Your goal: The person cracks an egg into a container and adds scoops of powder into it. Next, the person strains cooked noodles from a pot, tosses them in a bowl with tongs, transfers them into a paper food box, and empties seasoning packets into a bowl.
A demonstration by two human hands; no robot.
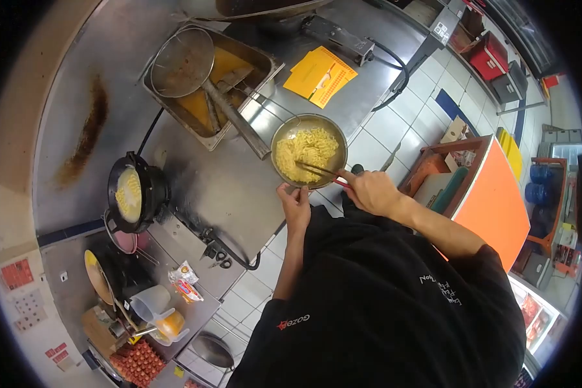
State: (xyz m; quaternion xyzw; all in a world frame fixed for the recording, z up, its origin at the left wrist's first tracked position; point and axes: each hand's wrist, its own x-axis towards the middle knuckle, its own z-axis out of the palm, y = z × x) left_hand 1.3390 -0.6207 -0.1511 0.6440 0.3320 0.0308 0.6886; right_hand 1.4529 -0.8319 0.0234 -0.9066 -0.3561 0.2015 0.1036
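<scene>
Yellow noodles (307,150) lie in a round metal bowl (340,134) at the counter's front edge. My left hand (295,205) grips the near rim of the bowl, fingers partly under it. In my right hand (374,191) is a pair of chopsticks (317,169), dark with red ends, their tips in the noodles. Just beyond the bowl, the long handle of a mesh strainer (184,61) reaches toward it. That strainer rests across a rectangular metal pan (217,143) of yellowish liquid.
On the left, a black wok (150,200) on a burner holds a noodle block in pale liquid. Yellow-orange papers (320,76) lie at the back of the steel counter (233,194). Lower left are plastic jugs (150,302), scissors (221,260) and stacked eggs (136,363). An orange-sided cabinet (495,204) stands right.
</scene>
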